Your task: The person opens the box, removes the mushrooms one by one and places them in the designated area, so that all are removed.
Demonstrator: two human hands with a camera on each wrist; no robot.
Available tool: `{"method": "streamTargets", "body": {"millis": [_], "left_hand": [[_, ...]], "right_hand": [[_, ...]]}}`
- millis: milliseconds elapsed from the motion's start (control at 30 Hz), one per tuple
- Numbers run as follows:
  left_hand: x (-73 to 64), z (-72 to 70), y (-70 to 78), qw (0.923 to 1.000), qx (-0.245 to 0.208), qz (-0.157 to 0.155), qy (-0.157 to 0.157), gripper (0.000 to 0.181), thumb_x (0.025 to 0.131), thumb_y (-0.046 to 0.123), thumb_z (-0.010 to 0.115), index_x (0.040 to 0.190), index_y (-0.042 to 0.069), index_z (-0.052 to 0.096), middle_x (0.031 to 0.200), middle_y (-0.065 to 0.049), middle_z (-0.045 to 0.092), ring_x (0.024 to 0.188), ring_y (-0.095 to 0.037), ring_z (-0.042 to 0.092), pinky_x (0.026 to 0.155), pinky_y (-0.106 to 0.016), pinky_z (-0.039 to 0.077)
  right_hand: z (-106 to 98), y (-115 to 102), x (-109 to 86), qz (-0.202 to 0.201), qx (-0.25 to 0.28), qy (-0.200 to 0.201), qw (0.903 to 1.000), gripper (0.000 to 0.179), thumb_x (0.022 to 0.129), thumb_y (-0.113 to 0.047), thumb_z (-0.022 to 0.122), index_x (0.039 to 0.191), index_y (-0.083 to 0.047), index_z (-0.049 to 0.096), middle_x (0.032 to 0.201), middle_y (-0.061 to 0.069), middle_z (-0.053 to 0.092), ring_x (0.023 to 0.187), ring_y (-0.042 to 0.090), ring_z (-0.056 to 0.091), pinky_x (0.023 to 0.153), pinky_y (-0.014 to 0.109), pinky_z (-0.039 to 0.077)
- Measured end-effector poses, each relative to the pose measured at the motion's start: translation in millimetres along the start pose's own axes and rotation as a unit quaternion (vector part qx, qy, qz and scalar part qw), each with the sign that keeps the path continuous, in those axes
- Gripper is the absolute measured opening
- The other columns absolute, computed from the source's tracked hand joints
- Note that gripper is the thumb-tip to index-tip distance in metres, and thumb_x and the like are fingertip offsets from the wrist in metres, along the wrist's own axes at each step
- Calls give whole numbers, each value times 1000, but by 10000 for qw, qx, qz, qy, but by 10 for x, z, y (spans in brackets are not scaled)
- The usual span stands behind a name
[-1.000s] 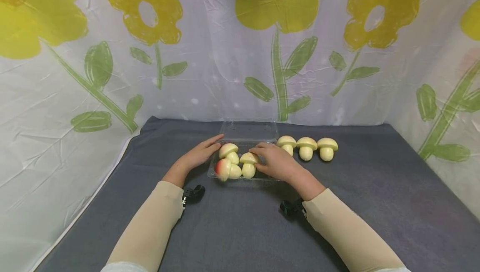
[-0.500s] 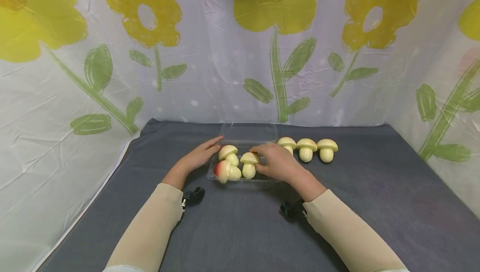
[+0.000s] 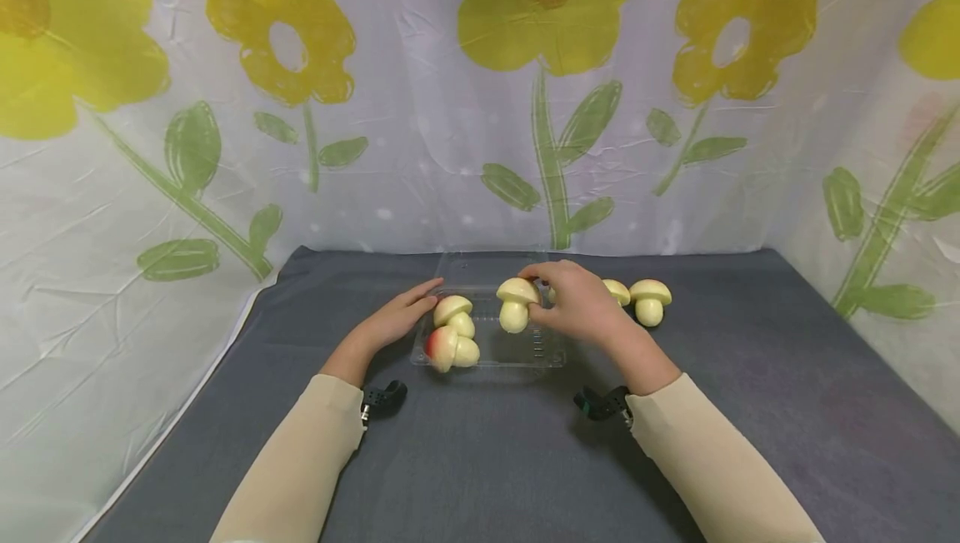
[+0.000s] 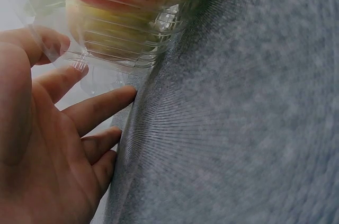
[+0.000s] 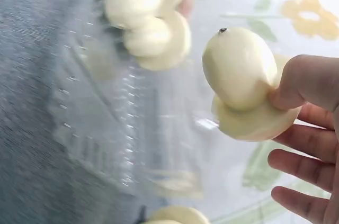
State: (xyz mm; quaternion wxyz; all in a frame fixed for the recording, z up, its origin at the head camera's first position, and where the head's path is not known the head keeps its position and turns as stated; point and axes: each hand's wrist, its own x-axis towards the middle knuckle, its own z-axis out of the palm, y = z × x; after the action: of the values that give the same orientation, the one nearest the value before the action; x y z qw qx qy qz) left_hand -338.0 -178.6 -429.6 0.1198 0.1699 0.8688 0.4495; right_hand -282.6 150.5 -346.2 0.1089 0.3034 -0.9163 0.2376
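My right hand [image 3: 581, 301] pinches a toy mushroom [image 3: 516, 305] between thumb and fingers, holding it above a clear plastic box [image 3: 517, 361]. In the right wrist view, the held mushroom [image 5: 241, 70] shows its rounded stem end. Two more mushrooms lie in the left part of the box, a rear one [image 3: 453, 315] and a red-tinged front one [image 3: 452, 350]. My left hand [image 3: 395, 321] lies at the box's left side, its fingers extended. In the left wrist view, the left hand's thumb and index finger [image 4: 66, 81] touch the ribbed plastic wall.
The box's transparent lid [image 3: 491, 266] stands folded back behind it. Right of the box, several mushrooms stand in a row, the outermost mushroom [image 3: 650, 301] fully visible and others partly behind my right hand. A dark grey cloth [image 3: 480, 451] covers the table, and a flowered curtain [image 3: 420, 135] rises behind.
My right hand has lifted the third mushroom from the middle of the box, moving it up and slightly right. The left hand keeps its place at the box's side.
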Motion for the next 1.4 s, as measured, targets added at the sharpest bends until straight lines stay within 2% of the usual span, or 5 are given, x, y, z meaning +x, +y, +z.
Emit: {"method": "streamTargets", "body": {"millis": [500, 733, 900, 1133, 1400], "left_hand": [[53, -10, 60, 10000, 55, 70, -3, 59, 113, 42, 38, 166, 20, 24, 169, -11, 21, 154, -36, 17, 120, -62, 21], [57, -9, 101, 10000, 49, 19, -22, 60, 113, 45, 37, 166, 21, 24, 169, -10, 21, 154, -36, 18, 119, -63, 21], [46, -1, 106, 10000, 19, 53, -32, 59, 113, 44, 37, 166, 20, 25, 169, -12, 21, 154, -37, 18, 119, -64, 21], [31, 1, 99, 10000, 33, 47, -33, 60, 113, 44, 38, 166, 20, 25, 169, -12, 21, 154, -38, 18, 119, -64, 21], [15, -2, 111, 10000, -3, 36, -37, 59, 113, 43, 38, 166, 21, 25, 169, -12, 21, 154, -37, 18, 119, -64, 22]], "right_hand": [[-561, 205, -153, 751, 585, -489, 9943, 35, 89, -11, 74, 123, -12, 67, 116, 5, 67, 112, 30, 58, 91, 50, 49], [-698, 297, -241, 1134, 644, -905, 9873, 31, 90, -11, 70, 121, -12, 65, 115, 10, 66, 97, 26, 61, 78, 43, 51], [-712, 340, -253, 1409, 521, -1312, 9799, 38, 85, -6, 66, 123, -10, 63, 113, 10, 64, 80, 21, 60, 69, 38, 50], [-634, 408, -243, 1583, 143, -1704, 9725, 41, 82, -8, 70, 122, -10, 63, 112, 12, 62, 86, 24, 57, 73, 41, 47], [-460, 410, -196, 1359, 76, -2123, 9677, 40, 76, 2, 65, 115, -5, 62, 82, 4, 52, 71, 19, 46, 64, 34, 39]]}}
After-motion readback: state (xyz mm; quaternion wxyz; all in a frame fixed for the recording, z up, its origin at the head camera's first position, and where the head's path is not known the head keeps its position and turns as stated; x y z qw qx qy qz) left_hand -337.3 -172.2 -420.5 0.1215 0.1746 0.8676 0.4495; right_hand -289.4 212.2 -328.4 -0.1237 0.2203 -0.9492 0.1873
